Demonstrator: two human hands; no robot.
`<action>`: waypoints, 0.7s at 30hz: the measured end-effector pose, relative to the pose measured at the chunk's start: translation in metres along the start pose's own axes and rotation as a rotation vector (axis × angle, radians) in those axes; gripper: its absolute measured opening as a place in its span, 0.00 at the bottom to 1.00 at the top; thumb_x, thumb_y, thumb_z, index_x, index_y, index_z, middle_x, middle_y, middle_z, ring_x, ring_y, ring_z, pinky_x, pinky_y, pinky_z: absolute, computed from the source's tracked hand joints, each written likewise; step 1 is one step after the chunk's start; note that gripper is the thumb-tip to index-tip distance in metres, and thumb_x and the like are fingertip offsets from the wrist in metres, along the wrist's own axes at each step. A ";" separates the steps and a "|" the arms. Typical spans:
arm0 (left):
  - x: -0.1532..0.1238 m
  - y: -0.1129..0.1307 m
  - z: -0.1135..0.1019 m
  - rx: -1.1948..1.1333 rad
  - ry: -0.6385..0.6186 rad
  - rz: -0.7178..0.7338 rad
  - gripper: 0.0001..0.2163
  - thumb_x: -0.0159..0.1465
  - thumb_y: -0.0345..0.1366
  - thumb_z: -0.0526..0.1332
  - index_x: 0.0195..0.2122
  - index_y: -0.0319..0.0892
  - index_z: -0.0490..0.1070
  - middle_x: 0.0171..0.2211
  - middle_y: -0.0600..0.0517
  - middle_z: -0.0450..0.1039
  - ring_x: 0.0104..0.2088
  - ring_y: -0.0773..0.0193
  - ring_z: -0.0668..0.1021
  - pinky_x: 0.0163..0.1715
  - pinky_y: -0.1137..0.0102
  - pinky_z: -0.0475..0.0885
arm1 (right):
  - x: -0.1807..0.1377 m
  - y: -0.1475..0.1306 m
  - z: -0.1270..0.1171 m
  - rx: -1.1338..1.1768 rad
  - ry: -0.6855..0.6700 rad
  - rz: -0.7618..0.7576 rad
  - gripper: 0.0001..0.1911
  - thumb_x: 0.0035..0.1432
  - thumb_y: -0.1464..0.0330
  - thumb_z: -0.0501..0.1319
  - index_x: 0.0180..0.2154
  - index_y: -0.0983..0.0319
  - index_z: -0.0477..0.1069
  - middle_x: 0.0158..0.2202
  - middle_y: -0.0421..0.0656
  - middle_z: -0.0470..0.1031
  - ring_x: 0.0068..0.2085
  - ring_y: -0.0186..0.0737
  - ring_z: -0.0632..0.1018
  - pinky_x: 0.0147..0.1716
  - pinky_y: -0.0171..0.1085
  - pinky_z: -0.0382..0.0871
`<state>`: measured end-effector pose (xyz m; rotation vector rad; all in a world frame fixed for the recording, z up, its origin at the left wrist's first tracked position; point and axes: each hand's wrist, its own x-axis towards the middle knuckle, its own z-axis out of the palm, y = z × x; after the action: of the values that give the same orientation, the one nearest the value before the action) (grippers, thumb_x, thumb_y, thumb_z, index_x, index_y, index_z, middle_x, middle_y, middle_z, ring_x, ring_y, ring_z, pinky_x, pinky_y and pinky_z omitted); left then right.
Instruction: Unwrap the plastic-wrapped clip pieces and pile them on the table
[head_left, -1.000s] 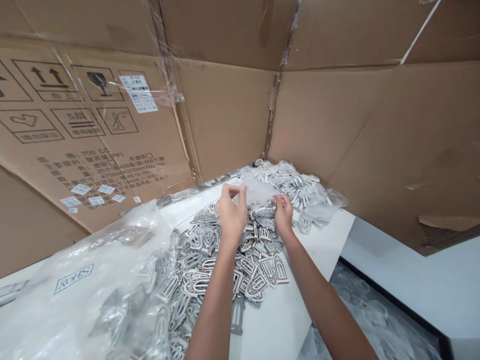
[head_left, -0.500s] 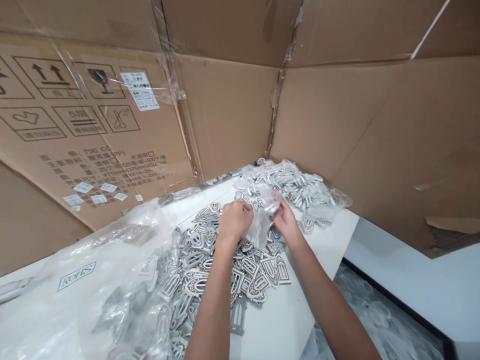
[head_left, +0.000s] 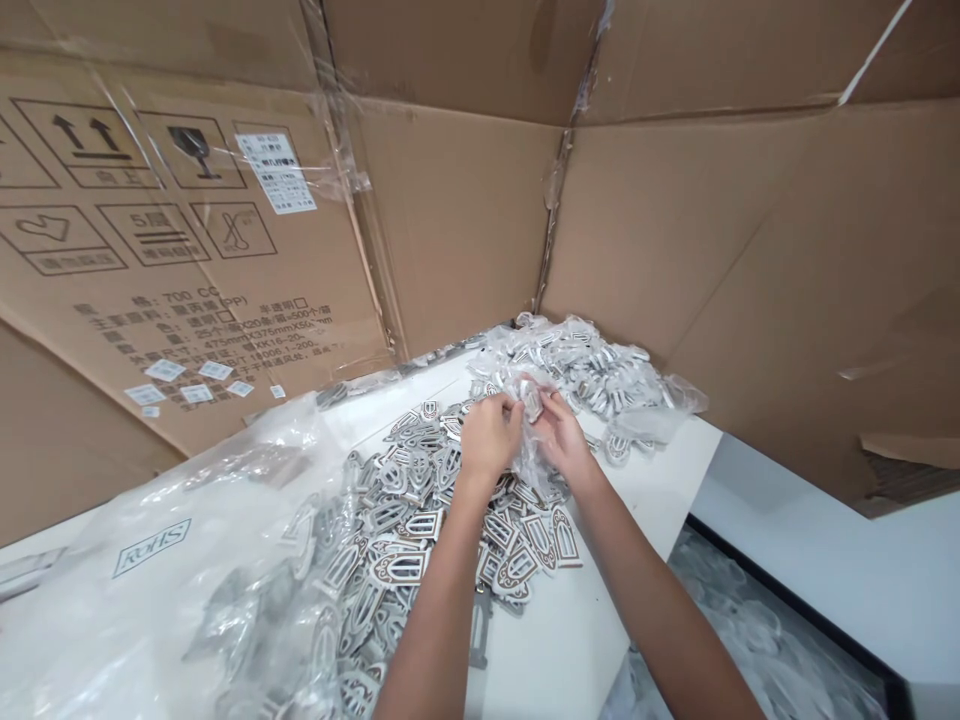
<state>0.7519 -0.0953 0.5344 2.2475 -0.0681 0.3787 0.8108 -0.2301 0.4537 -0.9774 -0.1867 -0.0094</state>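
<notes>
My left hand (head_left: 489, 437) and my right hand (head_left: 559, 436) meet over a heap of small arch-shaped silver and white pieces (head_left: 420, 525) on a white table (head_left: 577, 620). Both hands pinch a small clear plastic bag (head_left: 531, 400) that holds a few of these pieces. The bag hangs crumpled between my fingers, just above the heap. My fingers are closed on the plastic.
A clear bag full of the same pieces (head_left: 592, 370) lies at the table's far corner. A large crumpled plastic bag marked ROHS (head_left: 150, 545) covers the left. Cardboard sheets (head_left: 450, 220) wall in the back and sides. More plastic (head_left: 750, 640) lies below the table's right edge.
My hands have come closer together and bunched the small bag. One second ago they held it stretched out wide between them.
</notes>
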 end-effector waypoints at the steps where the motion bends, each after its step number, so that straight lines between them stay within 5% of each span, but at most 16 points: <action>1: 0.001 0.000 -0.001 -0.011 0.009 0.013 0.11 0.73 0.36 0.61 0.33 0.45 0.79 0.36 0.48 0.86 0.40 0.56 0.84 0.46 0.66 0.72 | 0.001 0.001 -0.002 -0.054 0.043 -0.017 0.19 0.62 0.54 0.71 0.51 0.53 0.74 0.60 0.47 0.82 0.60 0.53 0.82 0.56 0.53 0.81; 5: 0.004 0.002 -0.006 -0.136 0.078 0.049 0.13 0.75 0.38 0.58 0.33 0.45 0.77 0.35 0.51 0.84 0.40 0.59 0.83 0.46 0.68 0.71 | 0.003 0.003 -0.010 -0.355 0.300 -0.262 0.32 0.59 0.54 0.71 0.61 0.51 0.65 0.65 0.48 0.73 0.62 0.49 0.78 0.62 0.52 0.75; 8: 0.005 0.001 -0.009 -0.260 0.129 0.017 0.13 0.74 0.38 0.59 0.32 0.45 0.77 0.34 0.52 0.84 0.38 0.59 0.82 0.44 0.68 0.71 | -0.002 -0.005 -0.012 -0.593 0.137 -0.432 0.36 0.58 0.56 0.72 0.65 0.50 0.66 0.69 0.49 0.67 0.67 0.51 0.72 0.67 0.53 0.68; 11: 0.005 0.000 -0.012 -0.268 0.119 -0.004 0.12 0.73 0.38 0.61 0.33 0.45 0.79 0.35 0.51 0.85 0.38 0.58 0.82 0.44 0.67 0.71 | -0.007 -0.013 -0.006 -0.736 -0.152 -0.464 0.26 0.64 0.55 0.67 0.62 0.51 0.74 0.66 0.48 0.72 0.68 0.54 0.72 0.68 0.53 0.66; 13: 0.004 0.001 -0.013 -0.259 0.087 0.017 0.11 0.72 0.38 0.61 0.33 0.45 0.80 0.34 0.51 0.85 0.38 0.58 0.82 0.44 0.67 0.70 | -0.010 -0.013 0.000 -0.813 -0.228 -0.505 0.21 0.66 0.57 0.66 0.58 0.52 0.78 0.59 0.48 0.78 0.63 0.55 0.74 0.66 0.54 0.67; 16: 0.003 0.005 -0.014 -0.292 0.094 0.068 0.12 0.73 0.39 0.61 0.34 0.45 0.80 0.33 0.52 0.84 0.36 0.60 0.81 0.43 0.67 0.70 | -0.011 -0.008 0.007 -0.879 -0.165 -0.567 0.13 0.68 0.58 0.65 0.49 0.54 0.82 0.47 0.47 0.82 0.54 0.54 0.77 0.60 0.52 0.71; 19: 0.004 0.006 -0.012 -0.357 0.320 -0.018 0.14 0.75 0.42 0.58 0.36 0.45 0.79 0.35 0.51 0.83 0.37 0.60 0.81 0.42 0.68 0.71 | -0.010 -0.005 0.007 -0.848 -0.047 -0.576 0.13 0.71 0.56 0.63 0.49 0.53 0.82 0.48 0.46 0.82 0.52 0.52 0.78 0.58 0.50 0.72; 21: 0.007 0.003 -0.011 -0.424 0.349 -0.108 0.14 0.74 0.41 0.56 0.35 0.44 0.78 0.35 0.51 0.82 0.38 0.60 0.81 0.41 0.68 0.72 | -0.009 -0.004 0.004 -0.843 -0.029 -0.561 0.14 0.72 0.55 0.62 0.49 0.54 0.82 0.49 0.46 0.82 0.52 0.51 0.79 0.57 0.49 0.72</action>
<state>0.7551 -0.0882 0.5450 1.7354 0.1430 0.6285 0.8013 -0.2297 0.4574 -1.7337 -0.5022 -0.6316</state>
